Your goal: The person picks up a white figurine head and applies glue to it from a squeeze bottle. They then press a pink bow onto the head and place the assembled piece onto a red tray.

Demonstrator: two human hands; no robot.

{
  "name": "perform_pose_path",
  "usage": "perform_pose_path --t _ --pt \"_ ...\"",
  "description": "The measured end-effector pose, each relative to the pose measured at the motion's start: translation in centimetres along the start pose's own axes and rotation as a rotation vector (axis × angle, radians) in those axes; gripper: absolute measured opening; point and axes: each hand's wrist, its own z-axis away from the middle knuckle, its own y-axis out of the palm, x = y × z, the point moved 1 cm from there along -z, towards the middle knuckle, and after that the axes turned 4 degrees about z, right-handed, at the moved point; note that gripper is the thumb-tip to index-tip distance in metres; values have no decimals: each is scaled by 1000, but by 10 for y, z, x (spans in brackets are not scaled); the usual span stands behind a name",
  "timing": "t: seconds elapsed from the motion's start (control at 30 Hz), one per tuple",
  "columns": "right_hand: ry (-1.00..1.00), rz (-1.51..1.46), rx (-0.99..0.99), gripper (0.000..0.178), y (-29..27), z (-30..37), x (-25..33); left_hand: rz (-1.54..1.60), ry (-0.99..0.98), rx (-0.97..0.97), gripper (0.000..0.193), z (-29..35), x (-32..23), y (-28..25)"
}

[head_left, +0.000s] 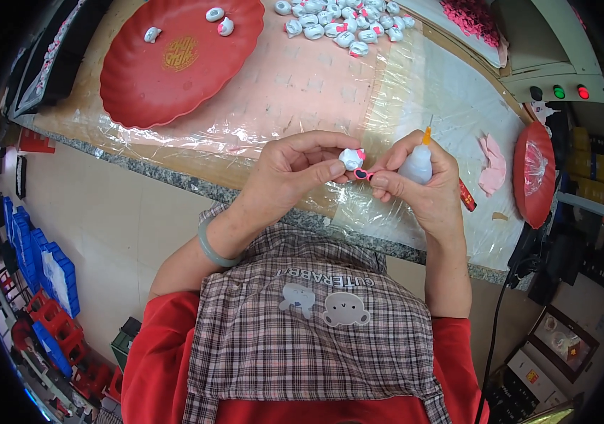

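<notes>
My left hand (pixel 291 166) is closed, pinching a small white figurine head (pixel 350 160) with a pink bow between thumb and fingers. My right hand (pixel 432 187) holds tiny pink-framed sunglasses (pixel 362 174) with dark lenses at its thumb and fingertips, right against or very close to the head's lower edge; whether they touch is unclear. Tucked in the same hand is a translucent squeeze bottle (pixel 416 167), its orange cap and thin needle pointing up. Both hands are just above the plastic-covered table (pixel 302 92), near its front edge.
Many similar white heads (pixel 344 28) lie at the back. A large red scalloped tray (pixel 139 92) at left carries several more. To the right are a pink cloth (pixel 491 166), a red stick-like item (pixel 467 196), a smaller red tray (pixel 532 177) and a machine with lit buttons (pixel 560 92).
</notes>
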Motion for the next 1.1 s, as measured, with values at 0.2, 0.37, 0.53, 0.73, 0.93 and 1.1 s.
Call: perform_pose_path --t 0.2,0.37,0.53,0.73,0.93,1.1 --pt "16 50 -18 21 -1 -2 -6 -61 -33 9 31 2 -1 2" --pt "54 89 -28 19 0 -2 -7 -115 -5 19 30 3 1 1" --pt "103 134 -57 19 4 -2 -2 -207 110 35 30 2 4 1" --pt "100 262 -80 18 11 0 -4 -248 154 -15 24 1 5 6" --pt "-150 620 -178 20 18 7 -9 -244 166 -43 23 2 12 6" --pt "-200 687 -292 21 19 12 -13 -228 154 -14 22 4 9 7"
